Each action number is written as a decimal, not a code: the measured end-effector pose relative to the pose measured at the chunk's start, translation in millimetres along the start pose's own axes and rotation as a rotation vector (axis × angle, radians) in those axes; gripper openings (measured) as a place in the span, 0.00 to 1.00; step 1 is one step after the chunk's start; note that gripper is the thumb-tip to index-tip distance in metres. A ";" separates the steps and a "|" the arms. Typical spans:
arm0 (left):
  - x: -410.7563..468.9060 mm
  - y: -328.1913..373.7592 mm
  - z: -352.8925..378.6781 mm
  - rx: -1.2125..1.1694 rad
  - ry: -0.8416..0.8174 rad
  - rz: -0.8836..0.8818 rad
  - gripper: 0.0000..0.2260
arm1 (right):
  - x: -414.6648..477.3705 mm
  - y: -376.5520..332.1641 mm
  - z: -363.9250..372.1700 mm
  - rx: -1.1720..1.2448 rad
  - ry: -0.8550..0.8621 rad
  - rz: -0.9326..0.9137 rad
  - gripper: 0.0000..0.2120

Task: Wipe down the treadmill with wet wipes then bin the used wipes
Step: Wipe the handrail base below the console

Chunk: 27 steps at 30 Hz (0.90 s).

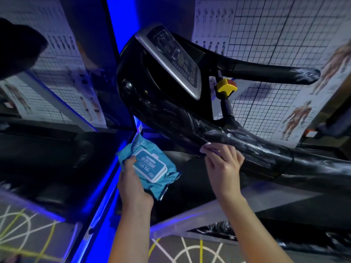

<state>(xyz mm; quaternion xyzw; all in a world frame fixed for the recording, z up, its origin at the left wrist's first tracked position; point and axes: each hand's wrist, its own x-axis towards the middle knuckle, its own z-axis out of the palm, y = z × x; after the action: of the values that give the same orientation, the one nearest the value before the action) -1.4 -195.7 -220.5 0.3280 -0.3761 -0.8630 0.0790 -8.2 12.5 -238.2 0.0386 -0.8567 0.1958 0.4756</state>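
The black treadmill (171, 114) fills the middle of the head view, its silver console (176, 59) tilted up and its near handrail (256, 147) wrapped in shiny plastic film. My right hand (222, 160) presses a pale wet wipe (207, 148) against the underside of that handrail. My left hand (133, 179) grips a teal pack of wet wipes (150, 166) with a white lid, held below the console. No bin is in view.
A yellow safety key clip (227, 88) hangs beside the console. The far handrail (275, 74) sticks out to the right. Anatomy and exercise posters (284, 35) cover the walls. Blue light strips (106, 186) run along the floor and corner, beside patterned flooring (190, 249).
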 end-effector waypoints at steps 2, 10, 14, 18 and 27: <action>-6.1 -1.7 3.0 -0.002 -0.003 0.017 0.17 | 10.6 -5.7 -4.3 0.044 0.017 0.008 0.11; -24.6 -8.2 14.0 -0.011 -0.032 0.047 0.16 | 32.1 -30.5 15.2 0.046 -0.246 -0.259 0.09; -30.9 -5.6 4.4 -0.020 -0.029 0.070 0.15 | 5.3 -0.1 -10.7 -0.051 -0.211 -0.112 0.08; -40.7 -4.0 0.2 -0.012 -0.008 0.113 0.15 | 16.9 0.3 -23.5 0.030 -0.126 -0.048 0.10; -63.4 -7.5 7.1 -0.013 -0.029 0.093 0.14 | 41.6 -11.9 -2.5 0.078 -0.316 -0.178 0.14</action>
<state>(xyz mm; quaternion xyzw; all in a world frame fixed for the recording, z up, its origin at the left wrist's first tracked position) 43.9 -161.9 -190.1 0.2971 -0.3863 -0.8655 0.1161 -25.7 7.4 -198.9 0.1630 -0.9057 0.1776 0.3488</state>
